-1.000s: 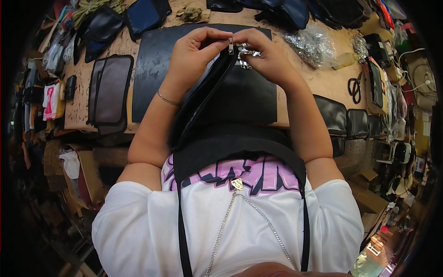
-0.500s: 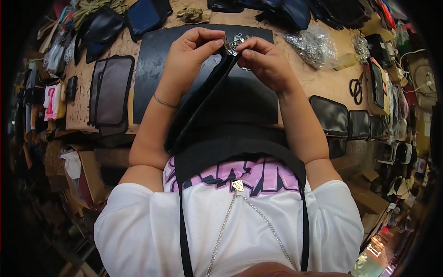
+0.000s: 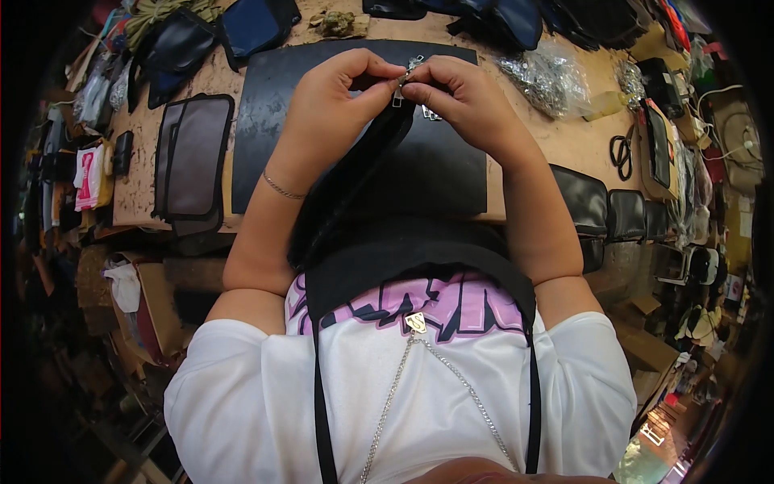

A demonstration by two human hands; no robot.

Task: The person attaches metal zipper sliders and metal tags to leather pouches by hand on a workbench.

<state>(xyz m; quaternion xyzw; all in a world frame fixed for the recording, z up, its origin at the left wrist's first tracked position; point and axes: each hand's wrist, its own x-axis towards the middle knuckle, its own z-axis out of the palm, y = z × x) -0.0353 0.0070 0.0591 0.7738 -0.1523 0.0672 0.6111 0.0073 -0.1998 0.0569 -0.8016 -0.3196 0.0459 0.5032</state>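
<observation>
Over the black mat (image 3: 274, 105), both my hands are closed in a pinch and meet fingertip to fingertip. My left hand (image 3: 345, 93) grips the upper end of a long, soft black zipper piece (image 3: 355, 177), which slants down toward my apron. My right hand (image 3: 463, 101) pinches at that same end, on a small silver zipper slider (image 3: 397, 98) whose rectangular pull dangles between the hands. More silver sliders (image 3: 431, 114) lie on the mat, partly covered by my right hand. The exact contact at the fingertips is hidden.
Dark flat panels (image 3: 193, 157) lie on the table at left. At right are a clear bag of metal parts (image 3: 548, 81), black scissors (image 3: 622, 156) and black pouches (image 3: 580, 202). Blue and black pouches (image 3: 254, 31) line the far edge, near a tan bundle (image 3: 337, 24).
My hands have drawn together, and my fingertips now meet at the zipper end. The two separated black edges have come together into one narrower strip.
</observation>
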